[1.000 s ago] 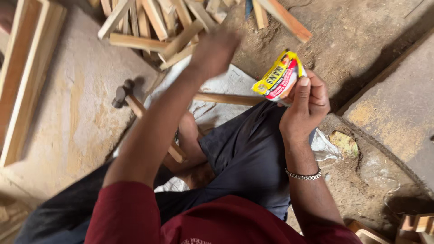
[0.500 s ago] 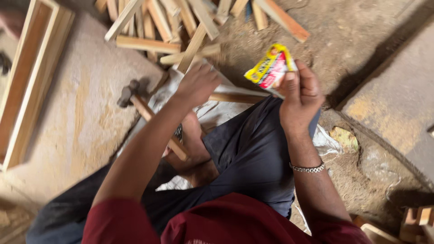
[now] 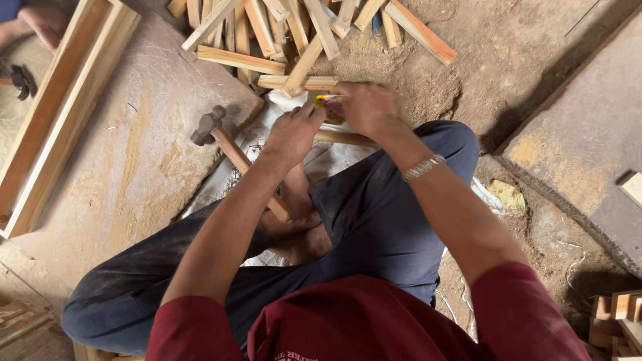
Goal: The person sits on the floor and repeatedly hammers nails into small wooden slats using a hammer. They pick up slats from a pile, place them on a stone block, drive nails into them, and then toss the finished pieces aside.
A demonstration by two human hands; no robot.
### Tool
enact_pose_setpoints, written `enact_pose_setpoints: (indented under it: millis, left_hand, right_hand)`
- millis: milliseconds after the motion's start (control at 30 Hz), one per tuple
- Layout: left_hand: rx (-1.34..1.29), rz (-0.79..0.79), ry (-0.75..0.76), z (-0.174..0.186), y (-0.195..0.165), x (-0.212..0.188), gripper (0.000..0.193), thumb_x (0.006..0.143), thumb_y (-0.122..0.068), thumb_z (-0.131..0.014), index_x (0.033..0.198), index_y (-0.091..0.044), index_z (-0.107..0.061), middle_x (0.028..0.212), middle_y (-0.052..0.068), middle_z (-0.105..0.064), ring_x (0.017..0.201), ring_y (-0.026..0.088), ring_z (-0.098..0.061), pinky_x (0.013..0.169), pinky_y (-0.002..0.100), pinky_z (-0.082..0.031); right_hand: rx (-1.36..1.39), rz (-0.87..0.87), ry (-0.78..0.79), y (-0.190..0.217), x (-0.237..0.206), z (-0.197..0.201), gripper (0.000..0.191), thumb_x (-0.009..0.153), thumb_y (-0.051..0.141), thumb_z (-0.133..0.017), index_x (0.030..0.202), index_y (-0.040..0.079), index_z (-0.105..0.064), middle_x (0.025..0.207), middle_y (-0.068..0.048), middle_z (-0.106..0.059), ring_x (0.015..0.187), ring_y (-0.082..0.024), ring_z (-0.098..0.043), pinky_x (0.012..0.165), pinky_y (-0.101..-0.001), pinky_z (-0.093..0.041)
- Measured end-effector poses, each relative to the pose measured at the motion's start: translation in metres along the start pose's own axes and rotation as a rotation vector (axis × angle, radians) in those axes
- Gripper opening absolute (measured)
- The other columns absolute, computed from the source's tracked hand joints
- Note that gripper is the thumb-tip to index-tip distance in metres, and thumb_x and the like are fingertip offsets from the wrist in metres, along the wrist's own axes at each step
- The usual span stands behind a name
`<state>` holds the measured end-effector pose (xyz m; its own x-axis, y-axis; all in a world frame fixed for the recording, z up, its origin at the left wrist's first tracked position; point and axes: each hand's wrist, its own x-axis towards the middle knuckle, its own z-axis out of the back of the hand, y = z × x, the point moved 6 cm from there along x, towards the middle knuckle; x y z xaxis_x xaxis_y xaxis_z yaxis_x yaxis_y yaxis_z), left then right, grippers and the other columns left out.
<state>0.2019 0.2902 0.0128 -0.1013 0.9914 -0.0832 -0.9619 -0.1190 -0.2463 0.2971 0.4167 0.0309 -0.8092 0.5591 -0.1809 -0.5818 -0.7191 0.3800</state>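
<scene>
The right hand has come down from its raised place at two o'clock to meet the left hand just above the lap; the yellow packet, earlier held high and plain to see, now shows only as a sliver between them, at twelve o'clock from the knees; right fingers pinch it, left fingers curl toward its edge, touching or nearly so; both hands now work it together. The hammer lies at ten o'clock, wooden offcuts beyond.
</scene>
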Motion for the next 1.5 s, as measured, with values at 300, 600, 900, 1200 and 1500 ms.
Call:
enact_pose_setpoints:
  millis: [300,600,900,1200,1500]
  left_hand:
    - [-0.083,0.027,-0.074,0.004,0.0,0.007,0.026,0.09,-0.004,-0.056,0.116,-0.006,-0.057,0.123,0.017,-0.06,0.106,0.035,-0.068,0.089,0.045,-0.056]
    - [-0.056,0.103,0.043,0.01,-0.008,0.015,0.03,0.083,0.001,-0.062,0.111,-0.005,-0.054,0.119,0.014,-0.055,0.109,0.028,-0.064,0.094,0.04,-0.056]
    - [-0.106,0.084,-0.046,0.009,-0.009,0.019,0.034,0.082,0.002,-0.065,0.113,-0.006,-0.054,0.117,0.013,-0.055,0.108,0.029,-0.065,0.091,0.039,-0.057]
    - [-0.125,0.041,-0.153,0.019,-0.009,0.031,0.03,0.079,-0.001,-0.062,0.108,-0.006,-0.054,0.116,0.014,-0.056,0.11,0.033,-0.064,0.094,0.043,-0.055]
    - [-0.183,0.139,-0.188,0.007,0.004,0.027,0.037,0.077,0.006,-0.059,0.113,-0.002,-0.055,0.115,0.015,-0.056,0.108,0.032,-0.064,0.09,0.042,-0.057]
  right_hand:
    - [0.216,0.036,-0.005,0.002,0.058,-0.063,0.026,0.088,0.032,-0.075,0.114,0.031,-0.073,0.108,-0.015,-0.074,0.098,-0.036,-0.071,0.086,-0.0457,-0.057]
    - [0.659,0.273,0.113,0.023,0.086,-0.083,0.025,0.086,0.01,-0.07,0.11,0.006,-0.068,0.104,-0.006,-0.069,0.094,-0.019,-0.063,0.085,-0.0335,-0.054]
    - [1.307,0.498,0.368,0.019,0.087,-0.099,0.037,0.094,0.006,-0.063,0.13,0.004,-0.058,0.128,-0.005,-0.062,0.118,-0.014,-0.057,0.102,-0.0302,-0.05]
    - [1.07,0.314,0.351,0.01,0.1,-0.102,0.03,0.089,0.002,-0.064,0.119,0.002,-0.065,0.117,-0.007,-0.068,0.107,-0.015,-0.061,0.093,-0.0325,-0.053]
    - [0.792,0.202,0.457,0.012,0.112,-0.089,0.024,0.084,-0.002,-0.065,0.107,0.0,-0.071,0.107,-0.009,-0.075,0.096,-0.016,-0.066,0.083,-0.0347,-0.057]
